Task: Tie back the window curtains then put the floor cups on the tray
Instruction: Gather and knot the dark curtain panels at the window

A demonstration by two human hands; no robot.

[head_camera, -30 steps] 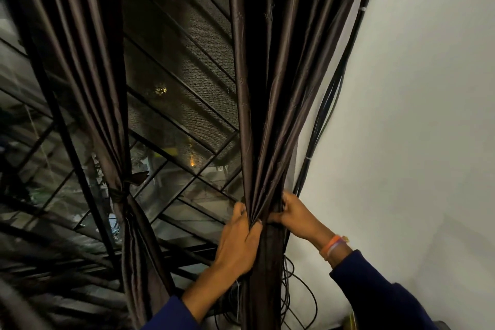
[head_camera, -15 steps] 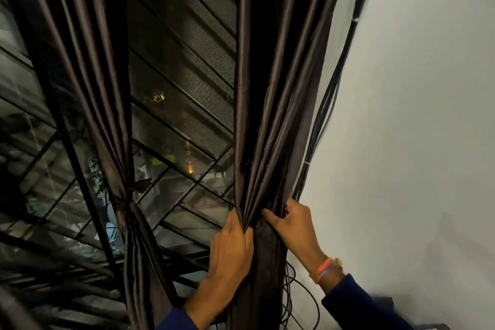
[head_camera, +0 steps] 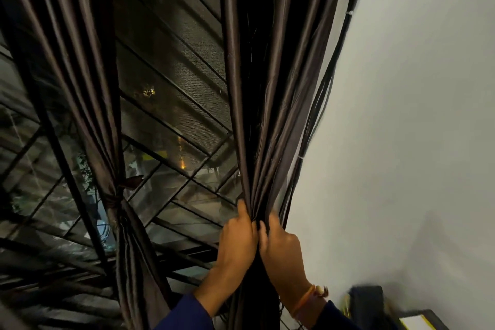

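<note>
Two dark brown satin curtains hang before a barred window. The left curtain [head_camera: 88,104] is gathered and bound at its waist by a knotted tie [head_camera: 113,199]. The right curtain [head_camera: 257,104] is bunched into a narrow column between my two hands. My left hand [head_camera: 237,236] grips its folds from the left side. My right hand [head_camera: 281,245], with an orange band at the wrist, grips the same bunch from the right, the two hands nearly touching. No cups or tray are in view.
A bundle of black cables [head_camera: 318,104] runs down the white wall [head_camera: 401,128] just right of the curtain. The window grille [head_camera: 171,120] with mesh lies behind. A dark box and a yellow-edged object [head_camera: 375,305] sit at the bottom right.
My right hand has come in from the curtain's right edge to press against my left hand, squeezing the bunch tighter. The view has shifted slightly left and up.
</note>
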